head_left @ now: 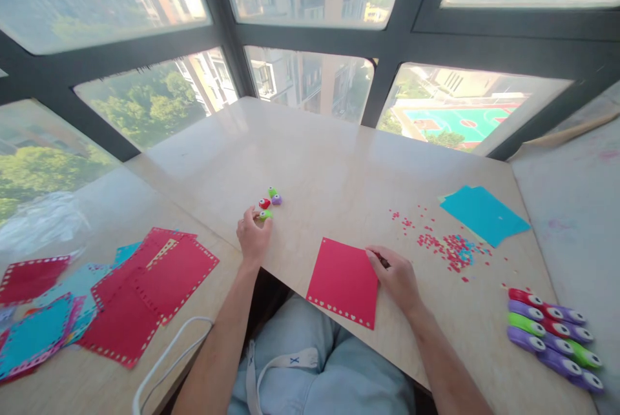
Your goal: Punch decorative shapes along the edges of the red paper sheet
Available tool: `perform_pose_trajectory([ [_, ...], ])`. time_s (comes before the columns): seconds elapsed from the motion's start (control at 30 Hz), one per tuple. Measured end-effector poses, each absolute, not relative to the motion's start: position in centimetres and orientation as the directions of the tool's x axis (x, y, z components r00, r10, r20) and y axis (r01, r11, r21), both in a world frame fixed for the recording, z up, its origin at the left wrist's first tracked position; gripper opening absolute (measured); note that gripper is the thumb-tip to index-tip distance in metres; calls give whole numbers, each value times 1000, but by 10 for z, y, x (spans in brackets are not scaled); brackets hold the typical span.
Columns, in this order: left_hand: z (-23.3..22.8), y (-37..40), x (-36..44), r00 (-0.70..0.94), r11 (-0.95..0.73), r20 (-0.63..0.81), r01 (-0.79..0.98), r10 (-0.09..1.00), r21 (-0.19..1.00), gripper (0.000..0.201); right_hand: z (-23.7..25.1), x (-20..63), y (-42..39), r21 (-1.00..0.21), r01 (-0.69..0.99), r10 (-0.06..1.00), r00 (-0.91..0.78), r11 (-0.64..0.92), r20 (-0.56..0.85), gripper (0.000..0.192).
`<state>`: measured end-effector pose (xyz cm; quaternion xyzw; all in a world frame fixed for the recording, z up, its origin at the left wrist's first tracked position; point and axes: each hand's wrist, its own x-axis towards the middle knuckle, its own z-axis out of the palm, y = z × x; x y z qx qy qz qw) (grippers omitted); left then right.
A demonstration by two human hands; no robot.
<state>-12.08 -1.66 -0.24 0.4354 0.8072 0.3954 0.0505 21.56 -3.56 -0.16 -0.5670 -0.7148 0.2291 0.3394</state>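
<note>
My left hand (254,235) has its thumb and fingers closed around a small green paper punch (265,215) on the table. Just beyond it stand a red punch (264,203), a purple punch (276,199) and another green punch (272,192). In front of me lies a red sheet of paper (345,283), with a row of small punched shapes along its near edge and one hole in its far left corner. My right hand (398,278) pinches this sheet at its far right corner; the other fingers are curled in.
Punched red and blue sheets (177,273) overlap on the left, near a white cable (165,354) and clear plastic (46,228). Right of me are scattered paper bits (453,250), blue sheets (484,213) and several larger punches (552,337). Windows (310,79) border the table (310,157).
</note>
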Motion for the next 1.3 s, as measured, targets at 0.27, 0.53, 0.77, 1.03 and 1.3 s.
perform_pose_trajectory([
  [0.27, 9, -35, -91, -394, 188, 143, 688, 908, 701, 46, 0, 215, -34, -745, 634, 977, -88, 206, 196, 30],
  [0.53, 16, -31, -85, -263, 100, 79, 602, 961, 792, 45, 2, 216, -33, -774, 604, 981, -79, 190, 179, 28],
  [0.77, 10, -19, -82, -86, -41, 133, 674, 987, 738, 32, 0, 216, -30, -789, 591, 984, -49, 168, 172, 30],
  [1.03, 4, -5, -59, 98, -214, 199, 659, 975, 721, 18, 1, 217, -25, -844, 523, 991, -8, 120, 135, 34],
  [1.3, 1, -3, -44, 186, -283, 213, 655, 959, 701, 17, -1, 219, -22, -895, 441, 995, 35, 65, 89, 34],
])
